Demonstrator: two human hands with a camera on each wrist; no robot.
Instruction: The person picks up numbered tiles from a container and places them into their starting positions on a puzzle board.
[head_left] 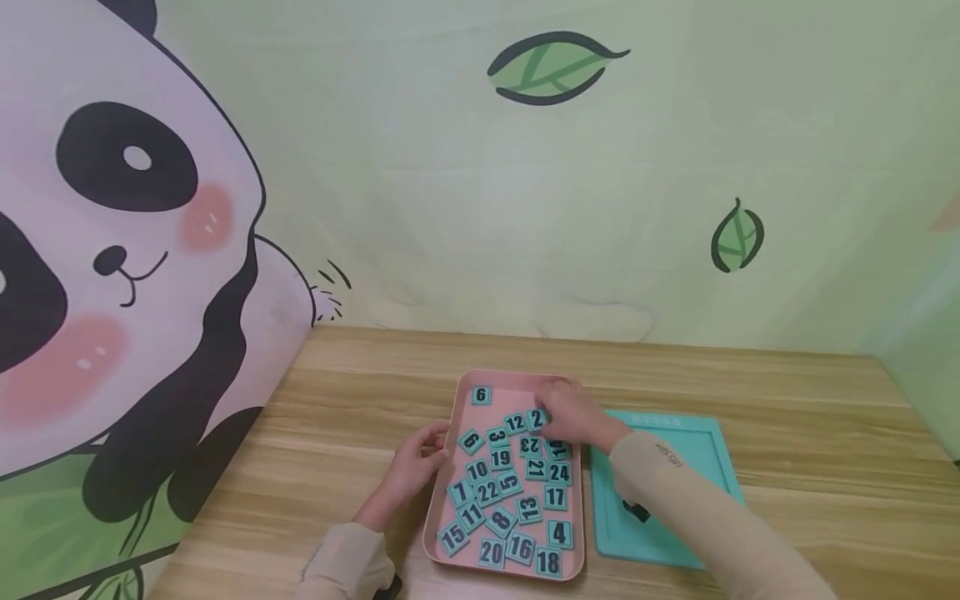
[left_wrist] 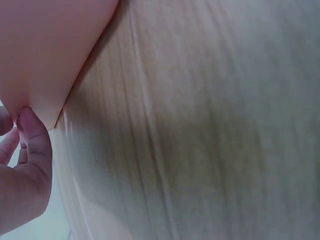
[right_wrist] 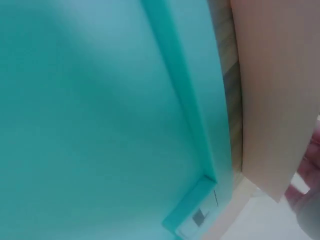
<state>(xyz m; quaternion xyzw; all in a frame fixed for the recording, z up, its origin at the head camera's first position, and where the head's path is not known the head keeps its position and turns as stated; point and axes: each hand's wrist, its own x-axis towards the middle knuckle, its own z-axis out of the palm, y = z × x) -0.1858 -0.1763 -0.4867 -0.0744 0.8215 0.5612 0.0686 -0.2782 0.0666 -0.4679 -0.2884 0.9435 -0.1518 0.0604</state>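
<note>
A pink tray (head_left: pixel 517 385) lies on the table, holding many loose teal number tiles, among them the 19 tile (head_left: pixel 501 457) and the 4 tile (head_left: pixel 559 534). My left hand (head_left: pixel 415 461) holds the tray's left side, its bent thumb and fingers at the wall. In the left wrist view the thumb (left_wrist: pixel 36 132) touches the pink wall. My right hand (head_left: pixel 573 412) reaches over the tray's upper right corner, fingers down beside the 2 tile (head_left: pixel 536 419). Its fingertips are hidden, so whether it pinches a tile does not show.
Right of the pink tray lies a flat teal board (head_left: pixel 697 429) with a raised rim, partly under my right forearm. A dark patch (head_left: pixel 637 511) shows on it near the sleeve. Behind the wooden table (head_left: pixel 360 358) stands a wall covering (head_left: pixel 420 167) with panda and leaf drawings.
</note>
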